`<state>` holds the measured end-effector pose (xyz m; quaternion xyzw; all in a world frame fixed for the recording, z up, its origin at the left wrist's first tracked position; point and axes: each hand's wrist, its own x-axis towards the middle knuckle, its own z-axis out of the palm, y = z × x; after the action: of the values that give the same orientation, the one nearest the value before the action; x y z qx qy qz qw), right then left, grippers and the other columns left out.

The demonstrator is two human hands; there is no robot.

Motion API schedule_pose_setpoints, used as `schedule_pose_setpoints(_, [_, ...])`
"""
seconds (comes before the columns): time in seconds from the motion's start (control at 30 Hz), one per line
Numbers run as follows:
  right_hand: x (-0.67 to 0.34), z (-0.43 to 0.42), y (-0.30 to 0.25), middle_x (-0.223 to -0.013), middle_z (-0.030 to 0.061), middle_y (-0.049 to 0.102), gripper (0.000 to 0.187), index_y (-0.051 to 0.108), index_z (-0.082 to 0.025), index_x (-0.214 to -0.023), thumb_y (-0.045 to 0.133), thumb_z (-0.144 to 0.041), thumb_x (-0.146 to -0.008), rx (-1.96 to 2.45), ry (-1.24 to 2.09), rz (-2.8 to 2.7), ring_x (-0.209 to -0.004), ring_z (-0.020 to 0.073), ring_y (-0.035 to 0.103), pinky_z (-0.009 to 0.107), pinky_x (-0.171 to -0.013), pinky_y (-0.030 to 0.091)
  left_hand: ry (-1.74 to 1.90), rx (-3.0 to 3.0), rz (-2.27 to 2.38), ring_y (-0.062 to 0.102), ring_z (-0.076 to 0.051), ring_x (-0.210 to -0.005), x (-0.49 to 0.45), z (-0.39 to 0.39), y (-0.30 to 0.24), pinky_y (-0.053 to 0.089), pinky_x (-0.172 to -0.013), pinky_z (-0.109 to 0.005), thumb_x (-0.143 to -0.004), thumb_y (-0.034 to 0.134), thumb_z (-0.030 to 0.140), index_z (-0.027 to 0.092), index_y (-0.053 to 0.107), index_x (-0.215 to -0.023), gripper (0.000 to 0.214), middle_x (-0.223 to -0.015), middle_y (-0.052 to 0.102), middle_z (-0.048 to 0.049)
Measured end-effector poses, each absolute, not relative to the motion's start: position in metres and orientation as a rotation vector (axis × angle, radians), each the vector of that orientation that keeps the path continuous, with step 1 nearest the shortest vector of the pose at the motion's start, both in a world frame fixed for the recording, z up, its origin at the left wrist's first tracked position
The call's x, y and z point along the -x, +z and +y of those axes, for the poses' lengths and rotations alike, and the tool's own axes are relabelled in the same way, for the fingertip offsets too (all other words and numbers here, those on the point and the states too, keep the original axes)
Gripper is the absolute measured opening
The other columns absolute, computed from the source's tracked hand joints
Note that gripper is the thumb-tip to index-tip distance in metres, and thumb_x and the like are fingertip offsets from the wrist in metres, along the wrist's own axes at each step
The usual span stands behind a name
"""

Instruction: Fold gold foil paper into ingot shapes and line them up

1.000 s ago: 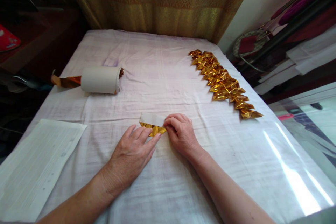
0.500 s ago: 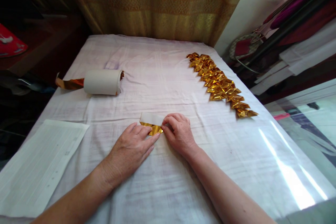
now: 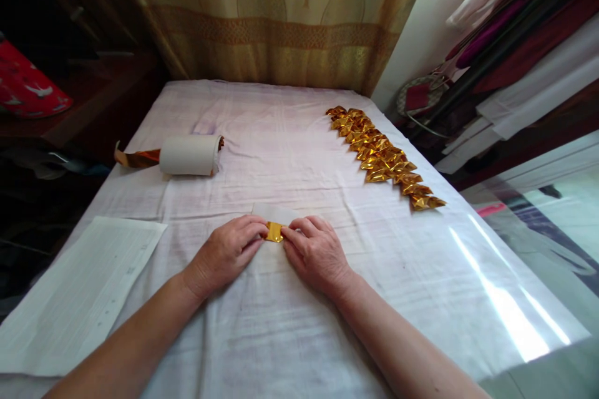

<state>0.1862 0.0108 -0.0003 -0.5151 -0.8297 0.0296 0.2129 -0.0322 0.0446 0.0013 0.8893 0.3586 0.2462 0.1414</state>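
A small sheet of gold foil paper lies on the white cloth between my hands, its gold side partly folded over and a pale strip showing at its far edge. My left hand pinches the paper's left end with thumb and fingers. On the opposite end, the bent fingers of my right hand press and grip the foil. Parts of the paper are hidden under the fingertips. Farther off to the right, several folded gold foil pieces lie in an overlapping diagonal row.
A pale roll with a gold strip trailing leftward lies at the back left. A printed white sheet rests at the near left. A red container stands on a dark side shelf. Clothes hang along the right, and a patterned curtain closes the back.
The near part of the foil paper is folded more narrowly. My left hand has drawn back from lying flat on it to pinching its left end. The camera view has tilted up slightly.
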Motion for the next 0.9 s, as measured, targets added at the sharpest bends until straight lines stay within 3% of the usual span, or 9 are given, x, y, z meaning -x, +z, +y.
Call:
schedule_pose_setpoints(0.13, [-0.186,0.009,-0.001,-0.101,0.0080,0.067,0.020,0.070,-0.021,-0.108,0.058,-0.024,-0.092,1.430,0.180,-2.249,-0.092,0.0218,0.057,0.036,-0.084,0.046,0.744,-2.536,1.134,0.064,-0.018,-0.098,0.041,0.054,-0.002,0.054,-0.088,-0.034,-0.095,0.049,0.022,0.019,0.065,-0.101,0.018,-0.107,0.068,-0.0065])
schedule_pose_setpoints(0.3, [-0.186,0.012,-0.003,-0.100,0.0082,0.067,0.022,0.070,-0.020,-0.108,0.062,-0.025,-0.088,1.460,0.233,-2.207,-0.092,0.0224,0.058,0.037,-0.086,0.047,0.688,-2.659,1.139,0.061,-0.021,-0.106,0.044,0.059,-0.004,0.050,-0.095,-0.039,-0.097,0.051,0.029,0.019,0.067,-0.115,0.026,-0.111,0.069,-0.0082])
schedule_pose_setpoints(0.5, [-0.188,0.014,0.001,-0.101,0.0075,0.066,0.024,0.070,-0.021,-0.106,0.070,-0.027,-0.083,1.473,0.275,-2.220,-0.093,0.0234,0.057,0.037,-0.084,0.047,0.633,-2.711,1.117,0.060,-0.019,-0.095,0.041,0.057,0.000,0.049,-0.087,-0.036,-0.097,0.052,0.033,0.020,0.069,-0.108,0.024,-0.100,0.068,-0.0060])
schedule_pose_setpoints(0.9, [-0.201,0.022,0.001,-0.102,0.0075,0.068,0.021,0.069,-0.022,-0.106,0.054,-0.033,-0.097,1.360,0.313,-2.325,-0.091,0.0213,0.058,0.036,-0.084,0.047,0.651,-2.803,1.125,0.059,-0.018,-0.089,0.036,0.051,0.002,0.046,-0.085,-0.035,-0.100,0.046,0.033,0.021,0.070,-0.100,0.027,-0.094,0.070,-0.0047])
